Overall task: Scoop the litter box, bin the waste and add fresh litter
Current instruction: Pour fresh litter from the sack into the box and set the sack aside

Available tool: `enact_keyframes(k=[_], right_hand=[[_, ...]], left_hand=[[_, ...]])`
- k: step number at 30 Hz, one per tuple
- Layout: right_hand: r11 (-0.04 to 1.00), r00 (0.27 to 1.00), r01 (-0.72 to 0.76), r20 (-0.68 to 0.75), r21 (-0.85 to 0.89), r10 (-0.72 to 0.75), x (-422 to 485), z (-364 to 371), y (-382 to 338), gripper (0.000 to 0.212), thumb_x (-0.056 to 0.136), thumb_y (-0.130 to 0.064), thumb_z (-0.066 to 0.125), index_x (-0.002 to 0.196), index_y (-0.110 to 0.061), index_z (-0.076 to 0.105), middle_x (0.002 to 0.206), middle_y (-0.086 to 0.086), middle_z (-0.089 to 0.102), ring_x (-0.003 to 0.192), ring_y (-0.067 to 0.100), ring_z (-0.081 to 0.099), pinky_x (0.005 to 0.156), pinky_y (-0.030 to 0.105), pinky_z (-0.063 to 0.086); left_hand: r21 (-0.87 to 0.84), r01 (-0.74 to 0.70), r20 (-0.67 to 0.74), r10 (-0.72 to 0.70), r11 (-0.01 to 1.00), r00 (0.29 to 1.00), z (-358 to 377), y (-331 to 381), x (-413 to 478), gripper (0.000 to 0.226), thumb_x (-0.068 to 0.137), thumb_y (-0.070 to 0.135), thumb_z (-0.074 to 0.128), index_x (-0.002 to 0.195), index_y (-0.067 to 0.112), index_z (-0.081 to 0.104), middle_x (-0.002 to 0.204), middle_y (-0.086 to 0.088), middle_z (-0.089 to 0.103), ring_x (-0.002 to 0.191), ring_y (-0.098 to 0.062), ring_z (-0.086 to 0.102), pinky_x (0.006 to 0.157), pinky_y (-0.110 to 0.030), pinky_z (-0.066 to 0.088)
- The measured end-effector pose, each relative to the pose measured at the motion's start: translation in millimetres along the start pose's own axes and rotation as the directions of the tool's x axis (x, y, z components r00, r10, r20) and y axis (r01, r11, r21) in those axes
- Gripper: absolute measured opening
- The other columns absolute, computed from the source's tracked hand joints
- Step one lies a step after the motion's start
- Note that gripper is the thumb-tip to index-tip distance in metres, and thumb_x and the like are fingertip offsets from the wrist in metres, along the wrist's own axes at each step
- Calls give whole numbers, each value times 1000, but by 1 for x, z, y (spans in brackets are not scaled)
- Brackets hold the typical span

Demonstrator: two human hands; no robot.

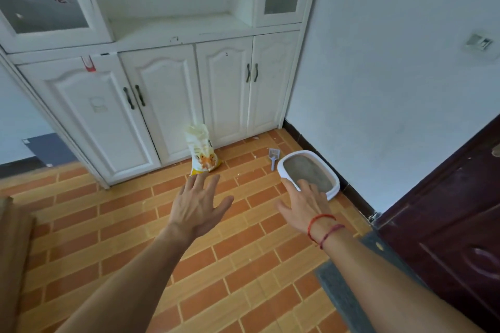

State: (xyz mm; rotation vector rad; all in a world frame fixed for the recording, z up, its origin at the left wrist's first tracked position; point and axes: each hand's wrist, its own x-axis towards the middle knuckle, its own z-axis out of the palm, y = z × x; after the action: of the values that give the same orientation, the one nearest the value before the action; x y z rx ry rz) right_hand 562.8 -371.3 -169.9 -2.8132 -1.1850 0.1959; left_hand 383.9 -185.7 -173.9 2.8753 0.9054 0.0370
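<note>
Red string bracelets (pixel 323 227), bare forearms.

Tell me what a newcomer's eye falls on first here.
Both arms stretch forward, left hand and right hand open with fingers spread, above the orange-tiled floor. Beyond them a white litter box of grey litter sits by the right wall, a small scoop lying just left of it. A yellow-and-white litter bag stands against the white cabinet.
</note>
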Motion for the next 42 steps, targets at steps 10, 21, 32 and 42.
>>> enact_keyframes(k=[10, 21, 32, 42], right_hand=[[998, 997, 53, 62, -15, -52, 72, 19, -41, 63, 90, -65, 35, 145, -37, 27, 137, 10, 46, 121, 31, 45, 96, 46, 41], [992, 985, 127, 116, 15, -128, 237, 40, -46, 62, 89, -61, 36, 143, -32, 33, 134, 11, 47, 120, 31, 45, 95, 47, 42], [987, 952, 153, 260, 48, -160, 412, 59, -26, 65, 89, -61, 36, 146, -32, 32, 139, 10, 44, 127, 31, 39, 102, 49, 37], [981, 927, 183, 321, 67, -195, 530, 83, -55, 64, 89, -61, 39, 146, -31, 33, 143, 10, 44, 128, 32, 40, 104, 47, 36]], left_hand=[[-28, 63, 4, -63, 998, 998, 4, -56, 43, 89, 83, 76, 12, 148, 23, 42, 152, -7, 43, 139, -29, 39, 107, -45, 42], [-36, 157, 63, -155, 987, 986, 29, -90, 180, 91, 82, 76, 13, 147, 22, 42, 151, -8, 44, 139, -31, 39, 107, -48, 40], [-38, 235, 173, -225, 971, 959, 59, -111, 336, 92, 81, 76, 13, 148, 20, 42, 151, -8, 44, 139, -30, 40, 109, -46, 39], [-78, 262, 247, -236, 962, 940, 83, -151, 444, 94, 79, 76, 11, 148, 19, 42, 151, -8, 44, 139, -30, 40, 108, -47, 40]])
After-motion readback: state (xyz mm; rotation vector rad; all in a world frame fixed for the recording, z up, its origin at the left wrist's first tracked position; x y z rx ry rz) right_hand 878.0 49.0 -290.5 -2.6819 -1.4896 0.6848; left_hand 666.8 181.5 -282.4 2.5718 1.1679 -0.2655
